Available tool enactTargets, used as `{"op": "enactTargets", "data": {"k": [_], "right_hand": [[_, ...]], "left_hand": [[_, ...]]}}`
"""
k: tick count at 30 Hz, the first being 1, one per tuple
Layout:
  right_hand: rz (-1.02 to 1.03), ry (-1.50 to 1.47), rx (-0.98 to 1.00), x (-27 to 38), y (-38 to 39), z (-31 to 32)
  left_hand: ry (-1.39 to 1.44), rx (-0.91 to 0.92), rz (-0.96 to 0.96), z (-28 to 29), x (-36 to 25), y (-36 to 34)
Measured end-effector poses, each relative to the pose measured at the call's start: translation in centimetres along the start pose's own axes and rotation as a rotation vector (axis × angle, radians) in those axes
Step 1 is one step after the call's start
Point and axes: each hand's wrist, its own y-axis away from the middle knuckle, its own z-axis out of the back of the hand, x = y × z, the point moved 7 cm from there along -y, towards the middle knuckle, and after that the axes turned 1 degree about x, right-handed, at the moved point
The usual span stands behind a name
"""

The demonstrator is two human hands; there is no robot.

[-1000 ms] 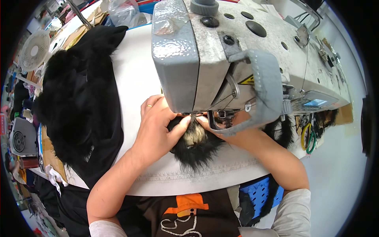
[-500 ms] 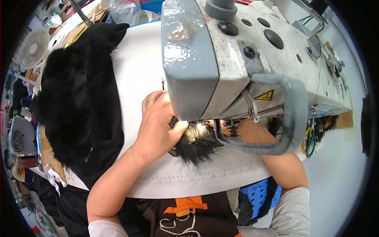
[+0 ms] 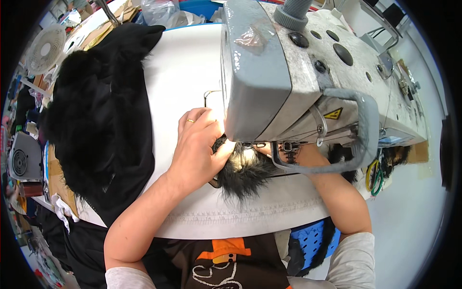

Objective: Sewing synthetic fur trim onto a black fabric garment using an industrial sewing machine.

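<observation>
My left hand (image 3: 197, 149), with a ring on it, is closed on a piece of shaggy black fur with a pale middle (image 3: 245, 178) under the sewing machine head (image 3: 255, 77). Its thumb presses the fur beside the presser foot (image 3: 248, 145). My right hand (image 3: 308, 158) reaches under the machine from the right, partly hidden by the grey padded guard (image 3: 361, 130); a fingertip shows at the fur's right side, but its grip is unclear. A large black fur-trimmed fabric piece (image 3: 101, 130) lies left of my left forearm on the white table (image 3: 183, 58).
Scissors with yellow and green handles (image 3: 374, 178) lie at the right among fur scraps. A white fan (image 3: 45, 48), grey appliance (image 3: 21, 159) and cluttered cardboard stand at left. Plastic bags (image 3: 159, 12) are behind the table. A blue perforated crate (image 3: 308, 241) sits below the front edge.
The machine head now appears farther right in the view, uncovering more table behind my left hand. My left hand sits slightly higher, still at the fur; my right fingers are more hidden.
</observation>
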Motion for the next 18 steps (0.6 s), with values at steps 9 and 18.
{"op": "enactTargets", "data": {"k": [9,18], "right_hand": [[0.209,0.157,-0.106,0.4,0.0,-0.4],[0.181,0.39,-0.172,-2.7,-0.2,-2.4]], "left_hand": [[-0.162,-0.098,-0.084,0.9,-1.3,-0.1],[-0.138,-0.132,-0.067,0.9,-1.2,-0.7]]}}
